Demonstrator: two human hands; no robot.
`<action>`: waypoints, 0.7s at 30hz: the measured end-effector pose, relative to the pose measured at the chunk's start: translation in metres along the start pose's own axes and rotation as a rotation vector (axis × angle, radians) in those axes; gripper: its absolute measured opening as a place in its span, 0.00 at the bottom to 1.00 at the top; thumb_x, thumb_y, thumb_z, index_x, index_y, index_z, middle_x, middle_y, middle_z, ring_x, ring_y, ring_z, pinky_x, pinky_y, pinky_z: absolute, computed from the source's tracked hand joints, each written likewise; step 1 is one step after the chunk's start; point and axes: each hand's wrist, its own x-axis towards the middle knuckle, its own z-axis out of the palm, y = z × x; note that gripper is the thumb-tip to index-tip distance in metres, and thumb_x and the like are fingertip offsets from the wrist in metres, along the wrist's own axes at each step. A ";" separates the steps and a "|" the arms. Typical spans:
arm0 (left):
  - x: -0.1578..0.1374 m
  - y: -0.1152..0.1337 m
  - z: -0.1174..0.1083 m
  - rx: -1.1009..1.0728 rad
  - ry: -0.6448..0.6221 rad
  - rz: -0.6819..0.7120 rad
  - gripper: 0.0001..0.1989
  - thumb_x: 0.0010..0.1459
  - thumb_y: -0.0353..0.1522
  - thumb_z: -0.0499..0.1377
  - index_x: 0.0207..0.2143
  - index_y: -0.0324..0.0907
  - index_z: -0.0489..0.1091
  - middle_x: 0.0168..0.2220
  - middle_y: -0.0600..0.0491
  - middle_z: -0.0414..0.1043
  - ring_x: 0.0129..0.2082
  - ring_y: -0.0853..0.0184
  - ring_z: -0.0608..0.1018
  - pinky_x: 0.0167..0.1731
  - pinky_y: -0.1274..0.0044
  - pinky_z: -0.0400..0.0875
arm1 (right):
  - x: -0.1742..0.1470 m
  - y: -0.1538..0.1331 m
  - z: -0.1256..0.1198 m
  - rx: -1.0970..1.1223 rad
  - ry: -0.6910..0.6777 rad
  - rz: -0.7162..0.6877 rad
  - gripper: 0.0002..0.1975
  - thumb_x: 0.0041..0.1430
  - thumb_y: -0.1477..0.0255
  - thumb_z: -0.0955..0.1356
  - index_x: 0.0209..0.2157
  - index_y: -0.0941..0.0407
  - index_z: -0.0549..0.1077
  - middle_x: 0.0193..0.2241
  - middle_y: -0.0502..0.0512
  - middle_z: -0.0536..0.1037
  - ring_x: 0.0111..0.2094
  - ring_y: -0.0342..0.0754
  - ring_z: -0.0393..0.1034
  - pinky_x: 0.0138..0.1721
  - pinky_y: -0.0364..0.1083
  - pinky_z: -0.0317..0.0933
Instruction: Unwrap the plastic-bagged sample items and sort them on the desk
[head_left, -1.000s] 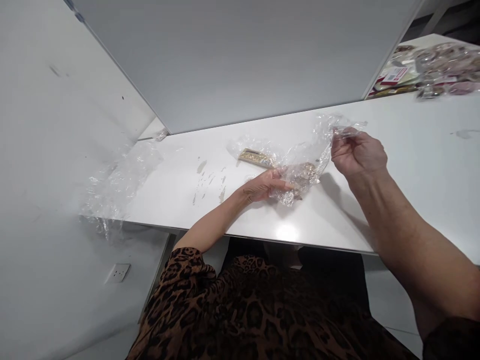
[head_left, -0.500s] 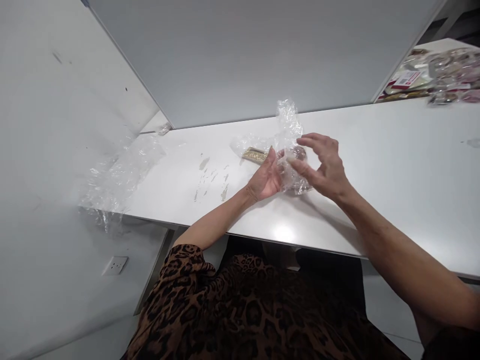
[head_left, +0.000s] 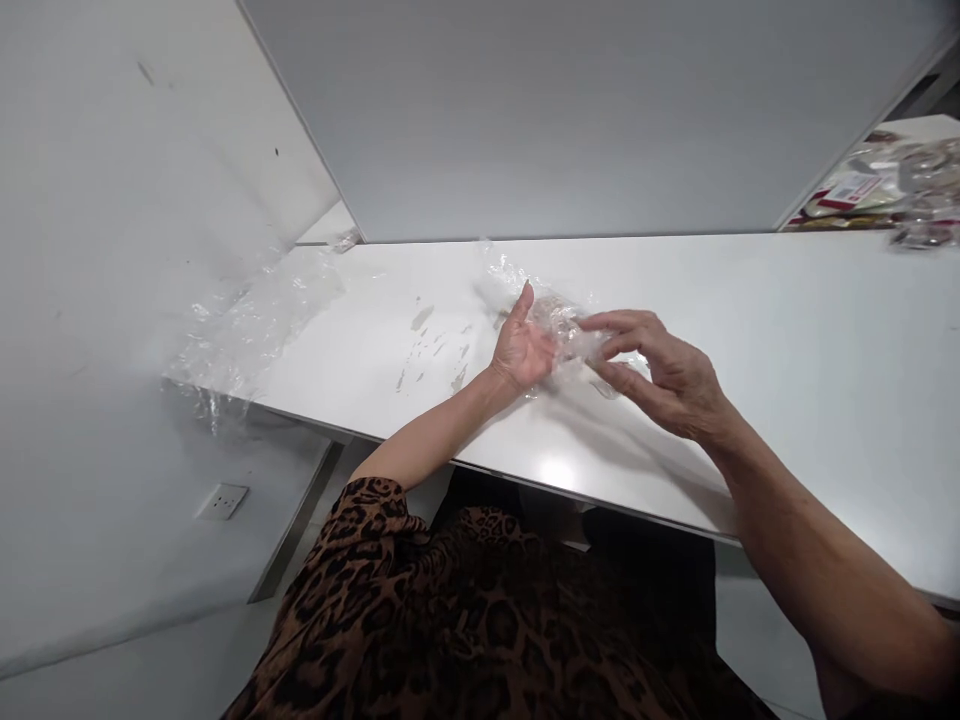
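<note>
A crinkled clear plastic wrapper (head_left: 556, 316) is between my two hands above the white table. Through it shows something reddish-brown, its kind blurred by the film's glare. My left hand (head_left: 522, 350) supports the wrapper from the left, palm turned up and thumb raised, its fingers partly behind the film. From the right, my right hand (head_left: 664, 375) pinches the wrapper's edge between thumb and fingers. More clear film sticks out beyond my left thumb. The gold-coloured piece seen earlier is mostly hidden behind my left hand.
A heap of loose clear plastic film (head_left: 247, 330) hangs over the left end of the white table (head_left: 750, 330). Grey smears mark the tabletop left of my hands. A grey panel (head_left: 540, 120) rises behind. Packaged goods (head_left: 855, 190) lie at the far right. A wall socket (head_left: 223, 501) is low left.
The wrapper has turned and its upright end has come down. My right fingers have closed in from apart to a pinch on the film. The view has shifted slightly.
</note>
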 end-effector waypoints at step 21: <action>-0.004 -0.009 -0.005 0.316 -0.014 0.120 0.41 0.50 0.15 0.56 0.66 0.44 0.69 0.53 0.48 0.80 0.48 0.63 0.82 0.53 0.69 0.78 | 0.000 0.037 0.011 0.197 0.262 0.507 0.28 0.54 0.52 0.82 0.52 0.48 0.79 0.53 0.56 0.79 0.44 0.52 0.75 0.35 0.48 0.73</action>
